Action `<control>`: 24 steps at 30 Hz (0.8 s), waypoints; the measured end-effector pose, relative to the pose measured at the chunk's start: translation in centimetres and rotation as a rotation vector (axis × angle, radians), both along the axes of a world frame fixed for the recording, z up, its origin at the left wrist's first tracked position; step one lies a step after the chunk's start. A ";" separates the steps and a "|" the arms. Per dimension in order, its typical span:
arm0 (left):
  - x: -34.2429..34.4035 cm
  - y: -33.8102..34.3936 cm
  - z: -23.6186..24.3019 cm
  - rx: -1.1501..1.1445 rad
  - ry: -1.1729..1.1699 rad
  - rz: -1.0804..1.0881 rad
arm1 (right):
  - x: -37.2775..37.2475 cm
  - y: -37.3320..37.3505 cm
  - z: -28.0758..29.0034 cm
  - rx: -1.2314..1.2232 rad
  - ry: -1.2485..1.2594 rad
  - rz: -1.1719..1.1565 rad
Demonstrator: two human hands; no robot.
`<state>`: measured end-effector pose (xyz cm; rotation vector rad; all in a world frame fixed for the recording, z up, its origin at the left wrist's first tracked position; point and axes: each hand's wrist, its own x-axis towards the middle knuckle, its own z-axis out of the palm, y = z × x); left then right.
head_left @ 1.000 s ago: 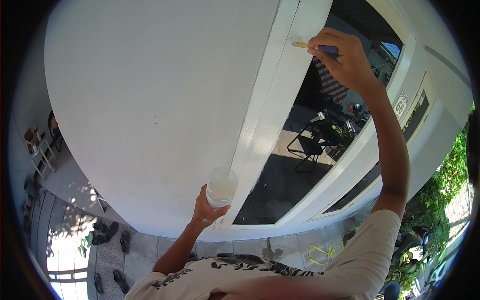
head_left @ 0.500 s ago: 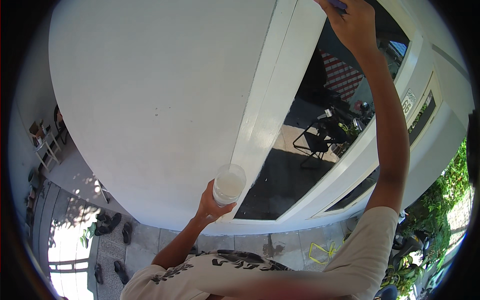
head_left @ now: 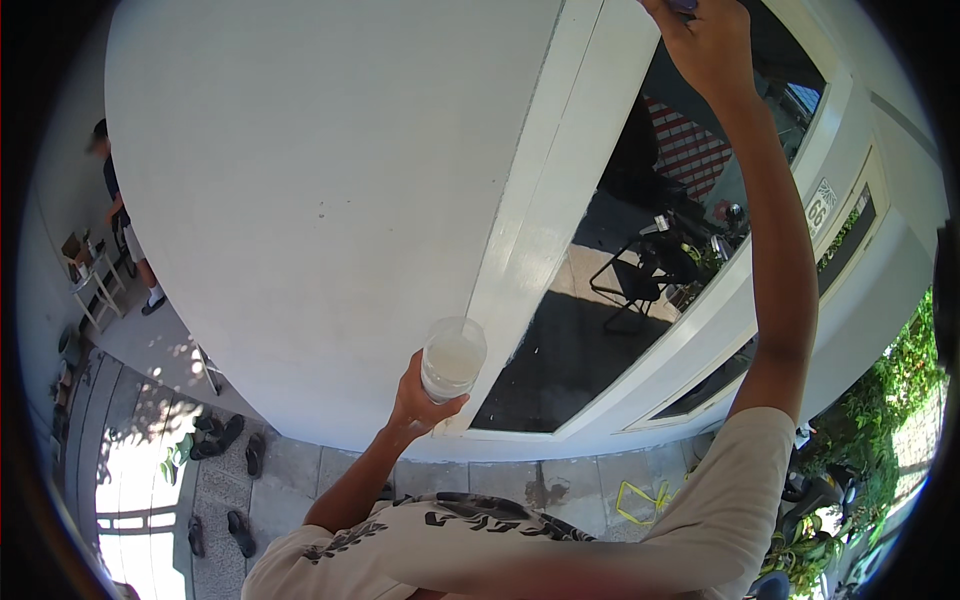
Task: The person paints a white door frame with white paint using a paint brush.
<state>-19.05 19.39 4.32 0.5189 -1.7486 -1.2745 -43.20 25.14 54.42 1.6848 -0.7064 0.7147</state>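
Observation:
My left hand (head_left: 416,395) is wrapped round a clear plastic cup (head_left: 453,360) with a whitish content inside. The cup is held low in front of the white window frame (head_left: 520,230) and the grey-white wall (head_left: 300,220). Up at the top edge, my right hand (head_left: 710,45) is closed on a purple object (head_left: 684,5), of which only a small part shows. That hand is raised beside the upper part of the frame, over the dark window glass (head_left: 545,370). Whether the purple object touches the frame is out of view.
At the far left, a person (head_left: 118,200) stands partly behind the wall's edge, near a small table (head_left: 95,285) with things on it. Several shoes (head_left: 240,535) lie on the paved floor (head_left: 340,480). A yellow strap-like thing (head_left: 640,500) and plants (head_left: 880,410) are at the right.
A person has come further into view at the far left. My left hand with the cup has shifted slightly up and left in the picture. My right hand stays raised, almost unmoved.

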 end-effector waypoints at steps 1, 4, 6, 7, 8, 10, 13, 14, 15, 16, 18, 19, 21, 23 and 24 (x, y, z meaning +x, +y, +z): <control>-0.1 0.1 0.0 -0.017 0.003 0.004 | -0.4 -0.3 0.1 0.008 -0.008 -0.038; -0.2 0.3 -0.1 -0.016 0.006 0.005 | -3.0 -2.4 -3.5 -0.006 0.181 0.021; 0.4 0.3 -0.3 0.009 0.005 0.019 | -0.4 -1.5 -7.6 0.137 0.085 -0.032; 0.6 0.2 -0.4 0.005 0.008 0.017 | 0.0 -1.2 -9.3 0.284 0.063 -0.017; 0.6 0.1 -0.5 0.000 0.010 0.008 | 0.1 -1.0 -10.1 0.431 0.039 -0.008; 0.5 -0.2 -0.6 -0.015 0.011 0.010 | -0.2 -1.6 -8.9 0.471 -0.022 0.017; 0.4 0.0 -0.3 -0.027 0.005 0.003 | -0.9 -1.5 -3.4 0.353 -0.058 -0.108; 0.0 0.2 0.0 -0.034 0.003 -0.009 | -3.9 -2.2 -0.4 0.358 -0.082 -0.095; 0.3 0.0 -0.1 -0.029 0.001 0.009 | 0.7 -1.1 1.1 0.342 -0.241 -0.120; 0.1 0.2 -0.1 -0.044 0.001 0.007 | 0.4 -1.1 2.8 0.262 -0.239 -0.119; 0.0 0.3 -0.3 -0.058 0.001 0.015 | 0.2 -1.4 5.1 0.102 -0.167 -0.032; 0.0 0.3 -0.5 -0.051 -0.006 0.011 | 0.1 -1.5 5.6 0.100 -0.165 -0.032; 0.0 0.3 -0.5 -0.045 -0.014 0.003 | 0.3 -1.5 6.0 -0.097 -0.019 -0.015; 0.1 0.3 -0.4 -0.051 0.003 -0.006 | 0.5 -2.0 4.2 -0.026 0.016 -0.029; -0.2 0.3 -0.4 -0.052 0.007 -0.016 | 0.5 -2.0 2.5 0.045 0.054 -0.057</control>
